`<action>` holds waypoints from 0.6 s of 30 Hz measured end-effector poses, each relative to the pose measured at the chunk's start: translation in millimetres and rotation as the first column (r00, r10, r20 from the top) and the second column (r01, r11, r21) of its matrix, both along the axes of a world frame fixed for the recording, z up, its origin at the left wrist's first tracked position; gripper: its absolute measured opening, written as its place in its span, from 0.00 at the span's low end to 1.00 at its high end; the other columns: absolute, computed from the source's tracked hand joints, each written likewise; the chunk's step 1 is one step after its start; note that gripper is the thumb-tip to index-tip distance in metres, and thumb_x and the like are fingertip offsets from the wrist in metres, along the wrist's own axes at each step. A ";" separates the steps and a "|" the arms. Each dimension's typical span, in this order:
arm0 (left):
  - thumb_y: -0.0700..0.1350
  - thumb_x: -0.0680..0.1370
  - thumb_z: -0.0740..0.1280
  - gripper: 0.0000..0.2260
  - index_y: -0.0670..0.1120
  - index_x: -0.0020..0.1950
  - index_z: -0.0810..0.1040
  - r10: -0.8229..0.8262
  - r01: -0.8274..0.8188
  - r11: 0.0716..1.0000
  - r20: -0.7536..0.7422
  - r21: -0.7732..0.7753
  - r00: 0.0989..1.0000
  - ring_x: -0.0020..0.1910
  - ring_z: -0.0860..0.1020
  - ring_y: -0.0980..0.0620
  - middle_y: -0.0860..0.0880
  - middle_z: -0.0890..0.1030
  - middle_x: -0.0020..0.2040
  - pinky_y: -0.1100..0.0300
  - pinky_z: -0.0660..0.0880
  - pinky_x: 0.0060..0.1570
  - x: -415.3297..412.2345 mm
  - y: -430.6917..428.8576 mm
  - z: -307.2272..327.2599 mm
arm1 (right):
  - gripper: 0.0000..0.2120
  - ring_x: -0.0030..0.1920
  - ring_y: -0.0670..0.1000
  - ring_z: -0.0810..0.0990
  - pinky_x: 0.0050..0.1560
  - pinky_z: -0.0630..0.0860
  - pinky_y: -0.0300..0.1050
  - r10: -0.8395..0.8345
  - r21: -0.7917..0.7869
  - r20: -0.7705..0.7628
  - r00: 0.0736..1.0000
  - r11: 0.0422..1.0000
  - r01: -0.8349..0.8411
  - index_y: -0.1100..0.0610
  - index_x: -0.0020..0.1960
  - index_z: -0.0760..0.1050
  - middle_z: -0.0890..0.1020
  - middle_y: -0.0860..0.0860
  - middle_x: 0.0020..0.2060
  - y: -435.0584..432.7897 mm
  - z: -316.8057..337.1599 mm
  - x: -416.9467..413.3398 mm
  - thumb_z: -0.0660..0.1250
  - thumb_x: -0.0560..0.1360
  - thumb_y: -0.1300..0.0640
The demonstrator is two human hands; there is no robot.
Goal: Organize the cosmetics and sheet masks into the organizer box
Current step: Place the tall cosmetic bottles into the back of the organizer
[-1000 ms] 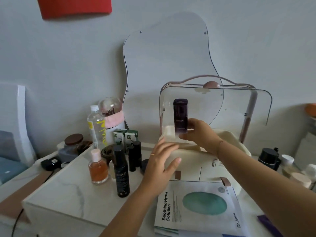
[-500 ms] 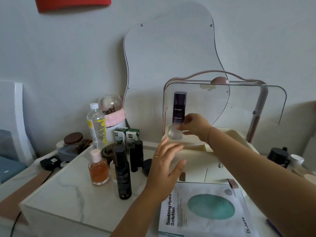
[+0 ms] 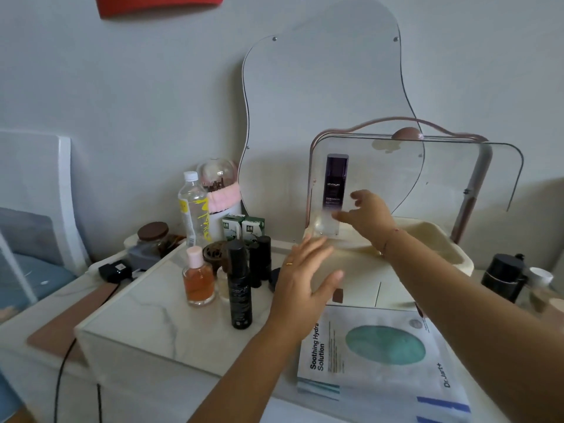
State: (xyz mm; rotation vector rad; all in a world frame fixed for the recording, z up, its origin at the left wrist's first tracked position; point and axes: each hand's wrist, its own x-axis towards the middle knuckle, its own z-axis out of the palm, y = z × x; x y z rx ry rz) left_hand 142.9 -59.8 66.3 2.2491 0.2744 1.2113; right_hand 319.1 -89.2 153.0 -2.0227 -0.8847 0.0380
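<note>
1. We see the purple bottle [image 3: 335, 190] standing upright in the back left corner of the cream organizer box [image 3: 427, 239], behind its raised clear lid [image 3: 457, 169].
2. Our right hand [image 3: 367, 218] hangs just beside the bottle with fingers spread and slack; it holds nothing, though motion blur keeps us from telling whether a fingertip touches the glass.
3. Our left hand [image 3: 305, 279] is flat and wide open against the front left of the box, gripping nothing; a gold ring shows on one finger.
4. The sheet masks [image 3: 375, 355] lie in a stack on the table in front of the box, the top one printed "Soothing Hydra Solution", and our right forearm crosses above their far right corner.
5. Left of the box stands a tight cluster on the marble-patterned top [image 3: 146, 315]: a tall black spray bottle [image 3: 240, 285] at the front, a pink-capped bottle of orange liquid [image 3: 198, 277] beside it, two shorter black tubes [image 3: 261, 259] behind, and two green-and-white cartons [image 3: 242, 228] further back.
6. Behind those stand a clear water bottle [image 3: 193, 209] and a brown-lidded jar [image 3: 152, 236].
7. A wavy mirror [image 3: 320, 102] leans on the wall behind the box.
8. To the right of the box a black pump jar [image 3: 503, 277] stands near a white-capped item, which is too blurred for us to identify.
</note>
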 end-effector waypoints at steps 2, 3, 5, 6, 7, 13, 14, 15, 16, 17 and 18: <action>0.47 0.76 0.68 0.15 0.43 0.61 0.78 0.117 -0.121 0.993 0.196 0.005 0.974 0.66 0.73 0.52 0.49 0.77 0.62 0.53 0.69 0.65 -21.2 -2.5 -8.7 | 0.27 0.53 0.48 0.76 0.53 0.73 0.38 -0.007 0.192 0.130 0.992 0.981 -0.019 0.58 0.66 0.69 0.71 0.54 0.61 -26.2 -1.7 -24.6 0.73 0.70 0.56; 0.46 0.76 0.68 0.14 0.42 0.58 0.79 0.206 -0.211 0.977 0.289 -0.013 0.935 0.62 0.75 0.52 0.49 0.79 0.59 0.56 0.71 0.63 -33.2 -1.4 -16.4 | 0.24 0.52 0.46 0.76 0.50 0.73 0.35 0.000 0.267 0.184 0.983 0.962 -0.050 0.55 0.64 0.70 0.72 0.52 0.59 -43.0 -6.3 -38.5 0.73 0.70 0.57; 0.45 0.74 0.70 0.14 0.43 0.57 0.77 0.390 -0.372 0.920 0.383 -0.123 0.837 0.58 0.75 0.51 0.49 0.77 0.56 0.59 0.71 0.60 -56.5 4.4 -33.0 | 0.19 0.50 0.42 0.77 0.47 0.74 0.33 0.045 0.303 0.246 0.968 0.945 -0.121 0.50 0.59 0.73 0.74 0.47 0.55 -78.0 -23.1 -65.3 0.72 0.70 0.57; 0.44 0.72 0.73 0.16 0.43 0.58 0.75 0.469 -0.422 0.883 0.378 -0.205 0.799 0.58 0.74 0.50 0.49 0.75 0.56 0.57 0.70 0.60 -65.5 8.5 -40.0 | 0.18 0.50 0.42 0.78 0.47 0.75 0.33 0.081 0.276 0.244 0.966 0.950 -0.149 0.48 0.57 0.73 0.75 0.45 0.52 -93.3 -33.6 -77.3 0.73 0.69 0.57; 0.43 0.70 0.74 0.20 0.44 0.59 0.73 0.524 -0.446 0.849 0.342 -0.284 0.780 0.57 0.73 0.48 0.49 0.74 0.56 0.54 0.70 0.59 -71.6 13.2 -46.1 | 0.16 0.49 0.40 0.78 0.46 0.76 0.31 0.115 0.239 0.221 0.968 0.956 -0.168 0.47 0.54 0.74 0.76 0.43 0.50 -105.0 -44.2 -87.2 0.73 0.68 0.57; 0.40 0.70 0.75 0.27 0.44 0.67 0.70 0.390 -0.276 0.835 0.157 -0.476 0.907 0.64 0.73 0.50 0.50 0.75 0.63 0.62 0.68 0.62 -75.9 49.3 -59.6 | 0.12 0.43 0.38 0.80 0.41 0.76 0.28 0.164 0.194 -0.070 0.984 0.970 -0.147 0.50 0.49 0.77 0.81 0.46 0.46 -124.7 -89.3 -102.8 0.74 0.69 0.60; 0.42 0.70 0.74 0.26 0.46 0.67 0.71 0.376 -0.270 0.826 0.127 -0.496 0.918 0.63 0.74 0.52 0.52 0.76 0.61 0.70 0.67 0.59 -75.4 54.4 -59.5 | 0.11 0.43 0.39 0.80 0.41 0.77 0.30 0.165 0.191 -0.101 0.981 0.971 -0.144 0.49 0.49 0.77 0.81 0.45 0.46 -124.6 -92.3 -102.5 0.74 0.69 0.59; 0.43 0.71 0.74 0.24 0.47 0.66 0.73 0.363 -0.267 0.821 0.100 -0.505 0.926 0.61 0.76 0.54 0.54 0.78 0.59 0.75 0.66 0.55 -75.2 58.3 -59.7 | 0.11 0.43 0.39 0.81 0.41 0.78 0.31 0.171 0.191 -0.117 0.978 0.970 -0.147 0.48 0.49 0.77 0.81 0.45 0.47 -124.4 -94.1 -102.7 0.73 0.69 0.58; 0.43 0.71 0.74 0.23 0.47 0.65 0.75 0.348 -0.257 0.820 0.088 -0.511 0.933 0.59 0.77 0.54 0.53 0.80 0.58 0.77 0.67 0.52 -75.4 61.1 -60.2 | 0.11 0.43 0.39 0.81 0.41 0.78 0.32 0.179 0.192 -0.122 0.976 0.969 -0.154 0.48 0.49 0.77 0.81 0.45 0.47 -124.2 -95.0 -102.9 0.73 0.69 0.57; 0.43 0.71 0.74 0.22 0.46 0.64 0.76 0.334 -0.242 0.823 0.093 -0.514 0.938 0.57 0.78 0.55 0.52 0.81 0.57 0.78 0.68 0.51 -76.1 62.0 -59.9 | 0.11 0.43 0.39 0.81 0.41 0.79 0.33 0.184 0.189 -0.120 0.976 0.969 -0.159 0.46 0.49 0.76 0.81 0.45 0.47 -123.7 -95.0 -103.6 0.73 0.70 0.57; 0.42 0.71 0.74 0.21 0.46 0.63 0.76 0.326 -0.228 0.826 0.107 -0.515 0.939 0.55 0.79 0.56 0.51 0.82 0.56 0.77 0.69 0.49 -77.5 61.4 -58.0 | 0.10 0.43 0.39 0.81 0.41 0.79 0.34 0.187 0.183 -0.117 0.975 0.969 -0.164 0.45 0.48 0.76 0.81 0.44 0.47 -123.0 -93.9 -104.6 0.73 0.70 0.56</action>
